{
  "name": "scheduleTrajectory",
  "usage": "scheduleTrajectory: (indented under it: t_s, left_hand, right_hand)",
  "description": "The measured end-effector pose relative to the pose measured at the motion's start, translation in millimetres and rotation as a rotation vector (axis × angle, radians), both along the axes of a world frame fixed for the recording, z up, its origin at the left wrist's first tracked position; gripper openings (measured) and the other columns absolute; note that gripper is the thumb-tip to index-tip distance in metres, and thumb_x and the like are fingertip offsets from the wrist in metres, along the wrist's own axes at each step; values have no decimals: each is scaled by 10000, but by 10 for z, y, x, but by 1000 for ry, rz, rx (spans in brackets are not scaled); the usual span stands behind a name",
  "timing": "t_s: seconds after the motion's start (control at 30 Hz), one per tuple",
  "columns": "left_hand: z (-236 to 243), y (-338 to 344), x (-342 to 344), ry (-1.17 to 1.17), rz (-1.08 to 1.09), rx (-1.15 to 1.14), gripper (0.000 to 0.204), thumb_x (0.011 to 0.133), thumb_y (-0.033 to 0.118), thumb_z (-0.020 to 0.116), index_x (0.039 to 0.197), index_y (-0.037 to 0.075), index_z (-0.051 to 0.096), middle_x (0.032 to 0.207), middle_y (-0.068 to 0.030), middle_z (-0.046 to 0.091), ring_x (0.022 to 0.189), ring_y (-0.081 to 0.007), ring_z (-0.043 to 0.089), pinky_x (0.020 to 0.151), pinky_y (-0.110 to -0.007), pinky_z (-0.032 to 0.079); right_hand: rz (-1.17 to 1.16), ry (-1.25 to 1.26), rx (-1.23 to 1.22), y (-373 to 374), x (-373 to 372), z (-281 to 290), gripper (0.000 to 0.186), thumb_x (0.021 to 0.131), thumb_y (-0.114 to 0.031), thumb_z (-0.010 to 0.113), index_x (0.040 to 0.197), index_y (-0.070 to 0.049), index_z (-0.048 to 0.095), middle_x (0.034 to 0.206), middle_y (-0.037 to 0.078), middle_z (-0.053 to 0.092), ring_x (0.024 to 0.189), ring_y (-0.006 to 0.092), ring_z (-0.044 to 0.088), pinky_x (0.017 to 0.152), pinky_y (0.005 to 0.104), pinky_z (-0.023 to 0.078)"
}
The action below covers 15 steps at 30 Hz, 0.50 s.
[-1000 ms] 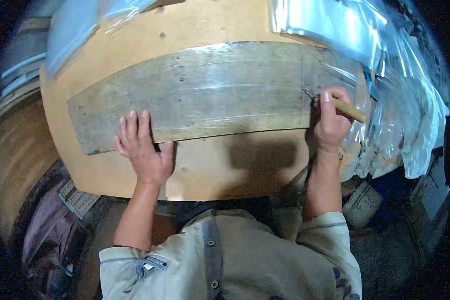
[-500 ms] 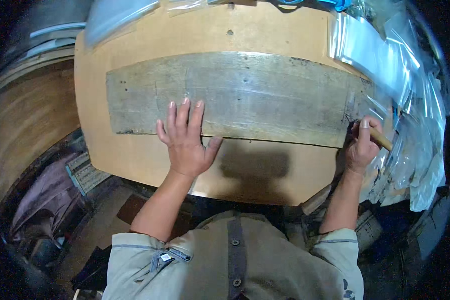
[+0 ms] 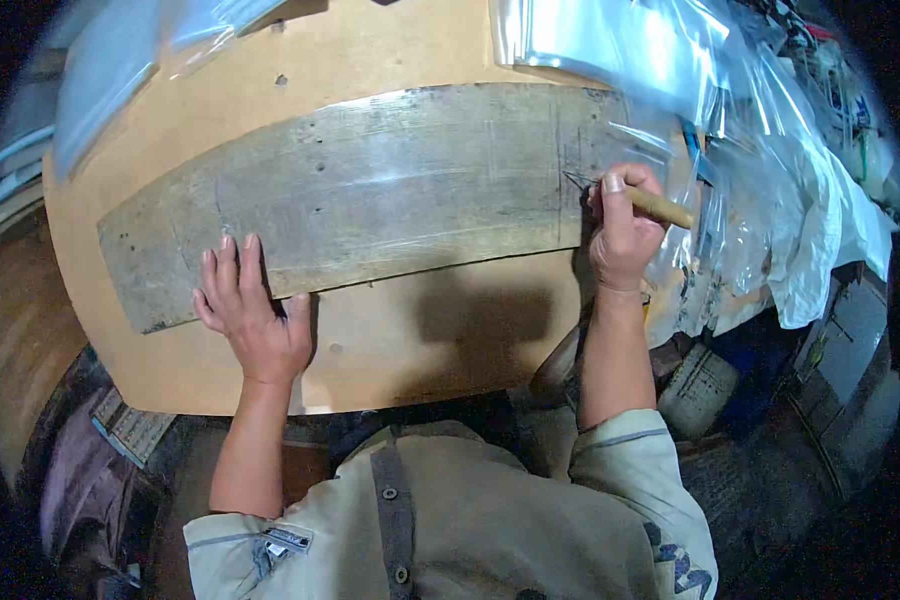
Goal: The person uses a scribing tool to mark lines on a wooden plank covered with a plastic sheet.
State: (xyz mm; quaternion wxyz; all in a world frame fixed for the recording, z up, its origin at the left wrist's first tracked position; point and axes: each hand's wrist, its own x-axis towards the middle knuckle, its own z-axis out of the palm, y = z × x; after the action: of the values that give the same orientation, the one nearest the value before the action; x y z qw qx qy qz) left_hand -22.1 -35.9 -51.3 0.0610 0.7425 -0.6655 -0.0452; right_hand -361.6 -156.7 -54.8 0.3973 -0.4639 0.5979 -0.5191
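A long, worn grey-brown board (image 3: 400,180) with a shiny, scratched surface lies flat on the tan table. My left hand (image 3: 255,310) rests on its near left edge, fingers stretched out and thumb apart. Toward the right end, my right hand (image 3: 625,235) is closed round a wooden-handled tool (image 3: 662,208). Its handle sticks out to the right, while its thin dark tip points left, low over the board near a line marked across it. Whether the tip touches the surface I cannot tell. My fingers hide the middle of the tool.
Clear plastic sheets (image 3: 610,45) lie at the far right, with crumpled plastic (image 3: 810,220) hanging over the table's right edge. More plastic sheets (image 3: 110,80) are at the far left. The tan tabletop (image 3: 370,345) shows along the near side. A pale bucket-like container (image 3: 700,390) stands below at the right.
The view has turned, so the board and both hands appear farther left and the board looks tilted. My left hand stays on its near edge; my right hand still grips the tool near the right end.
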Motion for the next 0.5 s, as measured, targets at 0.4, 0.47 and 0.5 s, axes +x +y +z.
scheduleTrajectory:
  t_s: [0.4, 0.47, 0.5]
  left_hand:
    - [-10, -5, 1, 12, -1, 2, 724, 895, 554, 436, 1453, 100, 356, 1509, -147, 294, 1425, -360, 176, 1101, -580, 27]
    - [-11, 0, 2, 20, -5, -5, 723, 897, 551, 430, 1451, 92, 357, 1510, -147, 295, 1428, -359, 171, 1101, -580, 25]
    - [-6, 1, 6, 25, -7, -9, 722, 898, 550, 427, 1450, 88, 358, 1511, -148, 295, 1429, -359, 169, 1101, -580, 24]
  right_hand:
    - [16, -22, 14, 13, 0, -48, 60, 867, -53, 611, 819, -31, 583, 718, -33, 528, 644, 50, 452, 584, 210, 365]
    - [25, -28, 15, 14, -7, -49, 63, 867, -56, 614, 818, -33, 582, 720, -36, 528, 642, 47, 449, 581, 208, 362]
    - [30, -39, 25, 15, -5, -37, 64, 867, -58, 615, 818, -34, 582, 721, -37, 529, 642, 45, 447, 580, 207, 361]
